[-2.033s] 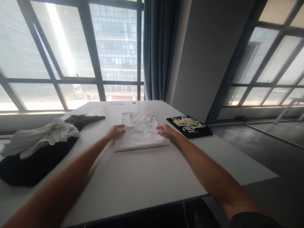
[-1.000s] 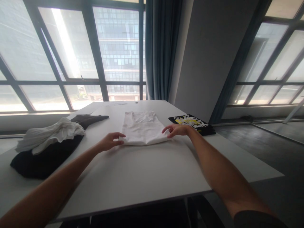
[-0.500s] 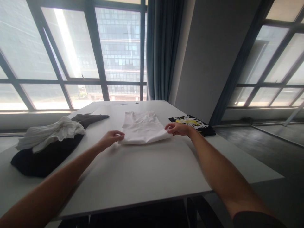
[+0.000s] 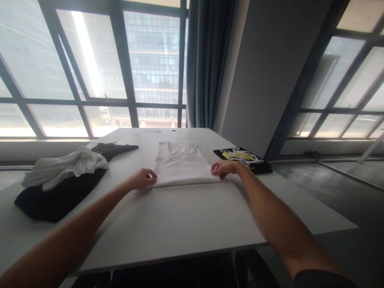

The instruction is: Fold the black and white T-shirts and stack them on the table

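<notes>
While the 2 hands are gripping the near corners of the folded white cloth (image 4: 183,168), the cloth is lying flat near the middle of the surface (image 4: 180,224), its straight fold facing the near edge. The left hand (image 4: 142,179) is pinching the near left corner; the right hand (image 4: 223,168) is closing its fingertips on the right side, just above the near right corner. Toward the right edge of the surface, the printed black cloth (image 4: 246,160) is lying folded. Toward the left edge, the crumpled white cloth (image 4: 69,164) is resting over the black cloth (image 4: 60,200), with the dark grey cloth (image 4: 115,150) extending behind. Uneven tension between the hands could be skewing the fold; creases toward the far end could be bunching if the lower layers are dragging. The fingertips are partly hiding their contacts, the inner layers are remaining unseen, and the frame is cutting off the surface at left and the dark sleeve (image 4: 321,278) at lower right.
</notes>
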### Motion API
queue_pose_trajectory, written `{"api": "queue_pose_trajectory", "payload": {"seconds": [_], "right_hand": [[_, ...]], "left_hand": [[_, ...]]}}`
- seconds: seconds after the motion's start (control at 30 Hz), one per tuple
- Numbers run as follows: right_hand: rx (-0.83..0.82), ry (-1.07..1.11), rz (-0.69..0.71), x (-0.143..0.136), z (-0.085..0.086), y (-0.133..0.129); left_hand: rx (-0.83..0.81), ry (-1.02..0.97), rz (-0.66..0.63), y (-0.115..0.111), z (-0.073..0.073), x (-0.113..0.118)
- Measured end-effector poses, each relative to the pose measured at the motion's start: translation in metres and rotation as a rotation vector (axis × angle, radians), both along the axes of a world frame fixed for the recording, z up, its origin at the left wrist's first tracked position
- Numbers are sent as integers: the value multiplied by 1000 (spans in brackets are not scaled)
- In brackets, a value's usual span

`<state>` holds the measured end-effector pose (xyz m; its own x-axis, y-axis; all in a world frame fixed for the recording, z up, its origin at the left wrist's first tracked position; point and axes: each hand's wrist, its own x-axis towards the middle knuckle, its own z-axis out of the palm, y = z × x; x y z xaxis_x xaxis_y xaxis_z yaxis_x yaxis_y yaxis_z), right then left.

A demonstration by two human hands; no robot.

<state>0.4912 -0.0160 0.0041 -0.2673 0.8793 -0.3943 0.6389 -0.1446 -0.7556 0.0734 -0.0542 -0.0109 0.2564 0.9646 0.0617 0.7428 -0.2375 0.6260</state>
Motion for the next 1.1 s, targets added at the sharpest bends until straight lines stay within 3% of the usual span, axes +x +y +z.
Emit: {"api": "queue_pose_trajectory", "payload": {"seconds": [0.23, 0.37, 0.47, 0.53, 0.63, 0.7, 0.77, 0.83, 0.9, 1.1], "right_hand": [[-84, -116, 51, -4, 2, -1], [-264, -132, 179, -8, 10, -10], [-161, -144, 98, -12, 9, -9], [-6, -156, -16, -15, 4, -4], [224, -134, -141, -23, -3, 3], [358, -165, -157, -29, -7, 6], [482, -271, -142, -37, -10, 7], [561, -381, -125, -45, -12, 7], [541, -414, -101, -49, -12, 7], [172, -254, 54, -41, 1, 1]], "left_hand": [[-114, 36, 37, -3, 5, 6], [-485, 69, -174, -12, 17, -5], [-648, 2, -235, -12, 20, -17], [-501, -78, -139, -8, 16, -19], [-103, -56, 42, 0, 5, -13], [102, 47, 111, 1, -1, -5], [187, 137, 126, -1, -3, 3], [175, 187, 91, -3, 0, 7], [128, 225, 52, -4, 4, 8], [-199, 318, -32, -15, 25, -1]]}}
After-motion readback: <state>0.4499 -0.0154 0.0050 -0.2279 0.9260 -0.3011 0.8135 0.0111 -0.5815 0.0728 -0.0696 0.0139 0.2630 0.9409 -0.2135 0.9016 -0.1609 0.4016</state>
